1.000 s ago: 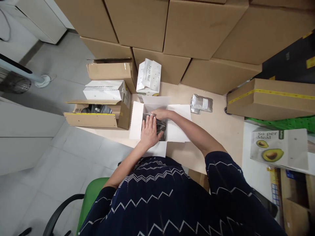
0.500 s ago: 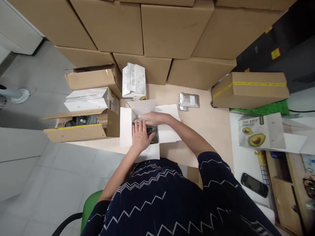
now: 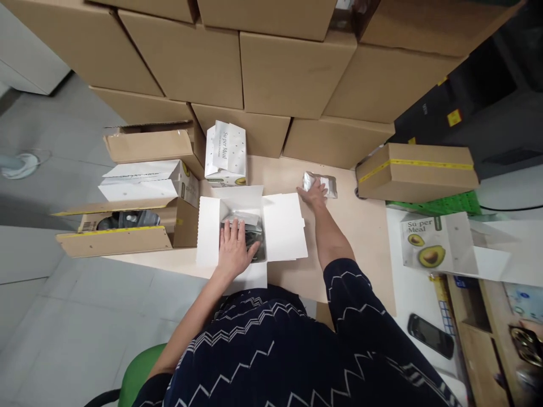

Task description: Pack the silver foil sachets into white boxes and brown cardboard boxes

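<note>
Pressing spread fingers [image 3: 235, 234] on pouches [image 3: 246, 226] inside the white box [image 3: 284, 226], right hand [image 3: 314, 195] touches a foil pouch [image 3: 322, 183].

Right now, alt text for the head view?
Left hand presses on pouches inside an open white box on a wooden table; right hand touches a silver pouch beyond it. Cardboard cartons are stacked behind.

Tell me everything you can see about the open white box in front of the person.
The white box looks like thin cardboard and lies on the tan table with all its flaps spread flat, wide ones left and right, narrower ones far and near. Inside lie dark and silvery packets, not clearly readable. The left hand presses flat on them. The right hand is outside the box, on a silver pouch. A closed white carton stands just behind.
</note>
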A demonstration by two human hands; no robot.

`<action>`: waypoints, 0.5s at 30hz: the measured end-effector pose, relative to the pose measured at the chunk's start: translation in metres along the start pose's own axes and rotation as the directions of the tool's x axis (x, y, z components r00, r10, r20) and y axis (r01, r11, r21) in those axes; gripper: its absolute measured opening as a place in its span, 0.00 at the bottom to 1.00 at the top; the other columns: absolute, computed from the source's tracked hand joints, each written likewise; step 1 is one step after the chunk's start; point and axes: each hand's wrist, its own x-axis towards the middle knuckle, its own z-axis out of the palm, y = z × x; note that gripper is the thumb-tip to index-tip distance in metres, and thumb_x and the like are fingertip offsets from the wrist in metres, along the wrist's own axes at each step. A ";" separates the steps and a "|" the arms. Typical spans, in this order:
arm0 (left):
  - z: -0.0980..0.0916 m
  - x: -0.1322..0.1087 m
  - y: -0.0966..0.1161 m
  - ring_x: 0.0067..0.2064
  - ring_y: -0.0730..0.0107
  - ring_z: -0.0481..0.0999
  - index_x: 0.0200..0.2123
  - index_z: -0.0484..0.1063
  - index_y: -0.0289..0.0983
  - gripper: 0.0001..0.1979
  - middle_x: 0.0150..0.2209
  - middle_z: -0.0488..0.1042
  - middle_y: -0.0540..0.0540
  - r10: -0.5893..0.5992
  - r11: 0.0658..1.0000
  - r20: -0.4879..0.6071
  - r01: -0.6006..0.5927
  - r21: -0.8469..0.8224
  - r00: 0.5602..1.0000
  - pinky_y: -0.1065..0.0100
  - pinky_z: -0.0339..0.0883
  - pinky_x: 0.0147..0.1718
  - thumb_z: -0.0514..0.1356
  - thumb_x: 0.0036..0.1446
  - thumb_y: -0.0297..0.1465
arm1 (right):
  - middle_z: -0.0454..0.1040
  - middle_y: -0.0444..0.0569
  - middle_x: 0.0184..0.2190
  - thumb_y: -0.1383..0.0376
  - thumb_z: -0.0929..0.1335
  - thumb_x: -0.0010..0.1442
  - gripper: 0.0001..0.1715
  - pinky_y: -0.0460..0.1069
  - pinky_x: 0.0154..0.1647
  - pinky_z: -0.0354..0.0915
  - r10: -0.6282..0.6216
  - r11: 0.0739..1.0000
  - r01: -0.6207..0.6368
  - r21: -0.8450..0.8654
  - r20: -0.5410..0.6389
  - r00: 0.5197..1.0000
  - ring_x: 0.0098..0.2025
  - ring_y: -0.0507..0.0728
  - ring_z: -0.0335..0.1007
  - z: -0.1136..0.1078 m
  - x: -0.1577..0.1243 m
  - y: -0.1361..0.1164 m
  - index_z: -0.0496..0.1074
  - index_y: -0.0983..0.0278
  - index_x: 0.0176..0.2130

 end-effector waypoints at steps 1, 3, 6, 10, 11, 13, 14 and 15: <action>0.000 0.000 0.000 0.72 0.37 0.42 0.69 0.51 0.27 0.41 0.70 0.53 0.29 -0.001 1.000 0.000 0.001 -0.001 1.000 0.40 0.48 0.66 0.51 0.63 0.50 | 0.38 0.65 0.72 0.45 0.71 0.54 0.61 0.71 0.67 0.46 -0.011 1.000 0.011 -0.026 -0.010 1.000 0.72 0.76 0.35 0.008 0.000 0.001 0.41 0.62 0.72; -0.001 0.000 0.001 0.72 0.37 0.42 0.69 0.51 0.27 0.41 0.70 0.52 0.29 -0.009 1.000 0.009 0.009 -0.001 1.000 0.39 0.48 0.66 0.51 0.63 0.51 | 0.45 0.65 0.70 0.47 0.69 0.57 0.53 0.69 0.66 0.50 -0.055 0.995 0.050 -0.082 -0.061 0.997 0.71 0.75 0.40 0.020 -0.005 0.003 0.46 0.63 0.70; -0.004 0.001 0.002 0.72 0.37 0.42 0.69 0.51 0.27 0.42 0.70 0.52 0.29 -0.026 1.000 0.032 0.027 -0.001 0.999 0.40 0.48 0.66 0.51 0.63 0.50 | 0.55 0.65 0.66 0.50 0.65 0.61 0.42 0.66 0.63 0.55 -0.154 0.980 0.139 -0.139 -0.102 0.983 0.68 0.73 0.47 0.028 -0.021 0.010 0.53 0.65 0.67; -0.007 0.002 0.003 0.72 0.38 0.42 0.69 0.51 0.27 0.41 0.70 0.52 0.30 -0.027 1.000 0.050 0.028 -0.008 0.998 0.41 0.47 0.67 0.51 0.64 0.50 | 0.63 0.65 0.62 0.62 0.60 0.65 0.31 0.59 0.64 0.52 -0.343 0.924 0.329 -0.194 -0.043 0.938 0.64 0.65 0.54 0.023 -0.055 0.034 0.58 0.72 0.64; -0.007 0.002 0.003 0.72 0.38 0.42 0.69 0.51 0.27 0.41 0.70 0.52 0.30 -0.024 1.000 0.053 0.025 -0.007 0.998 0.41 0.47 0.67 0.51 0.64 0.50 | 0.65 0.64 0.61 0.67 0.58 0.65 0.30 0.57 0.64 0.51 -0.375 0.909 0.362 -0.205 -0.026 0.927 0.63 0.63 0.55 0.020 -0.064 0.041 0.59 0.72 0.64; -0.006 0.002 0.002 0.72 0.37 0.41 0.69 0.51 0.27 0.41 0.70 0.52 0.29 -0.020 1.000 0.054 0.021 -0.006 0.998 0.40 0.47 0.66 0.50 0.64 0.50 | 0.67 0.62 0.60 0.72 0.55 0.65 0.30 0.53 0.62 0.53 -0.390 0.898 0.380 -0.223 -0.003 0.921 0.61 0.60 0.58 0.008 -0.080 0.055 0.61 0.72 0.64; -0.006 0.001 0.002 0.72 0.37 0.42 0.69 0.50 0.27 0.41 0.70 0.52 0.29 -0.019 1.000 0.052 0.019 -0.006 0.998 0.40 0.48 0.66 0.50 0.64 0.50 | 0.69 0.61 0.59 0.73 0.54 0.66 0.30 0.52 0.60 0.55 -0.372 0.902 0.360 -0.238 -0.003 0.928 0.60 0.60 0.60 0.000 -0.087 0.060 0.62 0.71 0.64; -0.006 0.001 0.002 0.72 0.37 0.42 0.69 0.50 0.27 0.41 0.70 0.52 0.29 -0.018 1.000 0.049 0.018 -0.006 0.999 0.39 0.48 0.66 0.50 0.64 0.51 | 0.70 0.60 0.57 0.72 0.54 0.67 0.29 0.52 0.58 0.56 -0.345 0.907 0.330 -0.262 -0.012 0.939 0.59 0.61 0.62 -0.010 -0.094 0.064 0.63 0.70 0.63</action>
